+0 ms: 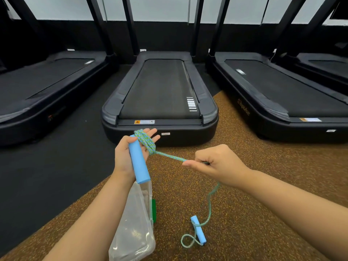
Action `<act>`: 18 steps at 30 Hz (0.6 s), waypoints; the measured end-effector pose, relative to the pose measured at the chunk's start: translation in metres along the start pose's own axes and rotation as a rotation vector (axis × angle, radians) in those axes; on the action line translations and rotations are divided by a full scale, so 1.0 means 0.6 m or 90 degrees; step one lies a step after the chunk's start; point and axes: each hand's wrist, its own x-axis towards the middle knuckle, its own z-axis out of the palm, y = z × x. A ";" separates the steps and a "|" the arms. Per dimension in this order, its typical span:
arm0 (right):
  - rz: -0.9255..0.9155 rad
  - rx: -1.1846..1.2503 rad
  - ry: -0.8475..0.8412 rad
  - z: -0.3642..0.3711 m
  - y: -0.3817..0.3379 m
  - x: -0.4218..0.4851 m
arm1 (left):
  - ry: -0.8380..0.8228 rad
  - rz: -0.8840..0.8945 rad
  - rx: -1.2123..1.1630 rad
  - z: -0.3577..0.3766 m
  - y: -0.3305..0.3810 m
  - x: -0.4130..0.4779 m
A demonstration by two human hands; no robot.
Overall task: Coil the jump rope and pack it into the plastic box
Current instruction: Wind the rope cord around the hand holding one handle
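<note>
The left hand (pixel 130 155) is raised palm up, its thumb clamping a blue foam handle (pixel 139 162) against the palm while its fingers (pixel 153 133) stretch out straight and slightly spread, with several turns of the green-and-blue jump rope (pixel 146 142) wound around them. The right hand (pixel 216 164) is held level to the right of it, knuckles up, its fingers curled and pinching the rope, which runs taut between the two hands. From the right hand the rope hangs slack to the floor (pixel 254 204), a brown speckled mat, where it loops round the second handle (pixel 198 230) lying near the person. To the left the flooring is black. Beyond the hands stands a black treadmill (pixel 160 87), with others on either side of it, all in a row before a dark wall. The clear plastic box (pixel 135 234) rests on the floor beneath the left forearm, a green latch (pixel 154 210) on its right side; the mat shows through its walls, and no rope lies in it.
</note>
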 end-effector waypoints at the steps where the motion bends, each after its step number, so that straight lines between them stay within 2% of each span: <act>1: -0.014 -0.013 0.000 -0.005 0.000 0.001 | 0.013 -0.009 0.028 -0.004 -0.002 0.001; 4: -0.062 -0.078 0.000 -0.020 0.005 0.009 | 0.033 -0.032 0.210 -0.010 -0.015 0.000; 8: -0.106 -0.167 0.004 -0.042 0.009 0.028 | -0.082 -0.042 0.537 0.008 -0.035 -0.016; 10: -0.114 -0.193 0.022 -0.053 0.011 0.041 | -0.122 -0.010 0.747 0.019 -0.042 -0.021; 12: -0.113 -0.205 0.030 -0.065 0.015 0.054 | -0.155 0.024 0.894 0.033 -0.044 -0.024; 14: -0.101 -0.224 0.029 -0.077 0.020 0.066 | -0.196 0.012 0.944 0.046 -0.042 -0.031; 18: -0.071 -0.251 0.028 -0.089 0.038 0.080 | -0.270 -0.038 0.946 0.076 -0.029 -0.049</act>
